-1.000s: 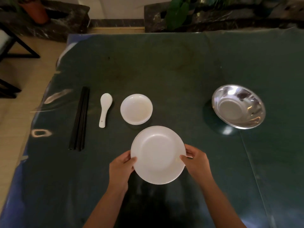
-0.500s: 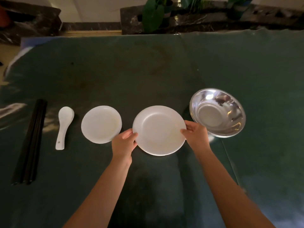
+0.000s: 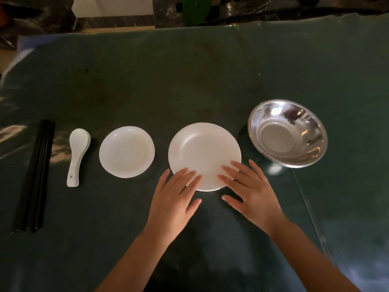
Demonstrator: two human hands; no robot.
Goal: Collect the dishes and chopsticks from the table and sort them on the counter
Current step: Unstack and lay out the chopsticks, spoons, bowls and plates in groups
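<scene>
Five pieces of tableware in a rough row across the near half of a dark green table (image 3: 189,66). Plate (image 3: 202,150), white, sits flat near the centre of the row. Both hands rest over its near rim, fingers spread and flat, palms down; neither grips it. Left hand (image 3: 174,199): fingertips overlap the plate's near-left edge, thumb out to the right on the table. Right hand (image 3: 250,190): fingertips lie on the plate's near-right part, thumb pointing left over the table. Whether the fingertips press on the plate or only hover above it, cannot tell. Saucer (image 3: 127,151), white and smaller, just left of the plate, a narrow gap between them. Spoon (image 3: 76,154), white ceramic, left of the saucer, bowl at the far end, handle pointing near. Chopsticks (image 3: 34,175), black, bundled side by side, at the far left of the row, lying lengthwise near-to-far and slightly slanted. Steel bowl (image 3: 288,133) to the right of the plate, apart from it, tilted a little with its reflective inside facing up. Table surface glossy, with light reflections at left edge and beside the bowl. Beyond the far edge: dark stone ledge (image 3: 273,9) and a green leaf (image 3: 195,9), dim.
</scene>
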